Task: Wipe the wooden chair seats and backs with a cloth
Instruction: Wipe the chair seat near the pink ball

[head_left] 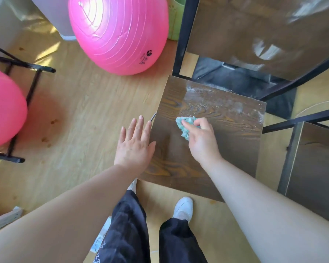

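A pale wood-grain floor [80,114] fills the left and bottom of the frame. On it stand a pink ball [120,33] at upper centre, a black stand [29,88] at left, and a dark chair [228,149] at centre right.

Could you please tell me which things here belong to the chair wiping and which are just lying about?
Job: cloth, gripped by right hand; chair seat; chair back; left hand at the seat's edge.
Lying about: big pink ball; second pink ball; black stand; green bin.
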Demonstrator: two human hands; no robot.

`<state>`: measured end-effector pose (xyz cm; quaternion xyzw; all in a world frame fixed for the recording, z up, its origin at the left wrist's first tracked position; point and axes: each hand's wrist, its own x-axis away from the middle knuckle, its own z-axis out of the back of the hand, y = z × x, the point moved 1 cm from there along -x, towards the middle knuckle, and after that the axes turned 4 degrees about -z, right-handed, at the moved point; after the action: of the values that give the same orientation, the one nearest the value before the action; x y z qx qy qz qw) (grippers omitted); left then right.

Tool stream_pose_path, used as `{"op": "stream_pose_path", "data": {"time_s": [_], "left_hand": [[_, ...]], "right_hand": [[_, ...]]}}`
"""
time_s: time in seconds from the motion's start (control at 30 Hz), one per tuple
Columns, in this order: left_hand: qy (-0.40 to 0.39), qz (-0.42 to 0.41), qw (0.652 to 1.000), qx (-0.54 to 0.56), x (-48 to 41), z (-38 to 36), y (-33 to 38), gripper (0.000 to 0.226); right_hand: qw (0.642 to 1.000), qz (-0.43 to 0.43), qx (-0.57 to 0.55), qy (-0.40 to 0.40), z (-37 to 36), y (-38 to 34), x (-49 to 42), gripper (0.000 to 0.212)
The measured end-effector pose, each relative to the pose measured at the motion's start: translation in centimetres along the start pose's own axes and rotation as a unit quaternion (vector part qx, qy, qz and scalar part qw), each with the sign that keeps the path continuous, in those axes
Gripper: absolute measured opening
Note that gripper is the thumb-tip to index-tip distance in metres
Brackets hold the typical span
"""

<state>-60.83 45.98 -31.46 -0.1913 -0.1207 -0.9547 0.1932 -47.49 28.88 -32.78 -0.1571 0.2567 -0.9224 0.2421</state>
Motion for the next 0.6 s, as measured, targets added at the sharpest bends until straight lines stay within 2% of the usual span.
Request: {"op": "stream_pose_path", "data": {"time_s": [0.2, 0.37, 0.47, 0.6], "left_hand": [[0.004, -0.049, 0.999, 0.005, -7.8, 2.7, 1.8, 0.066], [-0.008, -0.065, 0.998, -0.005, -13.0, 4.7, 1.4, 0.065], [-0.018, -0.078, 0.997, -0.01, -14.3, 4.9, 0.9, 0.065], [-0.037, -0.087, 0.995, -0.014, -14.3, 4.3, 0.0, 0.065]], "right_hand": [[0.993, -0.105, -0.037, 0.038, 1.2, -0.2, -10.9, 0.043], [0.992, -0.115, -0.02, 0.044, 0.8, -0.4, -17.3, 0.037], [0.991, -0.131, 0.006, -0.006, 0.2, -0.2, -18.1, 0.03], [0.993, -0.11, 0.032, -0.018, 0.3, -1.0, -16.9, 0.037]]}}
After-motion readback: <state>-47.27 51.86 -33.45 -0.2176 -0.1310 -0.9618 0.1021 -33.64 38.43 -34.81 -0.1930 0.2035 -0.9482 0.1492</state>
